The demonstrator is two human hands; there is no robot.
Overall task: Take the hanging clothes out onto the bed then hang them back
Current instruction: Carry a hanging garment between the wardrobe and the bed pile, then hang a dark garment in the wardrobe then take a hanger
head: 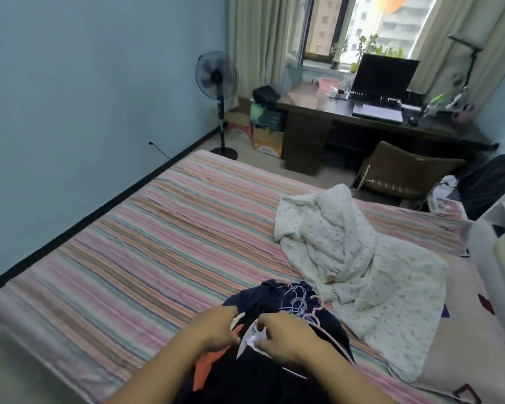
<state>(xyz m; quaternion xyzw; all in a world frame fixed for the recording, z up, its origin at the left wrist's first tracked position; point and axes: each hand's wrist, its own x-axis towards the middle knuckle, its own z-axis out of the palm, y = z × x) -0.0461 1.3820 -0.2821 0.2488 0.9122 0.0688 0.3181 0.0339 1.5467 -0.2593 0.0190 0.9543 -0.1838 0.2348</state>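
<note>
A heap of dark clothes [274, 371] with an orange piece [209, 365] lies at the frame's bottom center on the striped bed [134, 243], tangled pastel hangers [301, 304] on top.

Both bare forearms reach forward from the bottom edge and converge toward the middle, the wrists close together; the left hand [216, 328] lies palm down with its fingers curled inward toward the other hand, their tips hidden beneath its knuckles. The right hand [286, 335] sits just beside it, almost touching, back upward, fingers bent and thumb drawn in toward the fingertips in a pinch; what each hand grips cannot be made out for certain.
</note>
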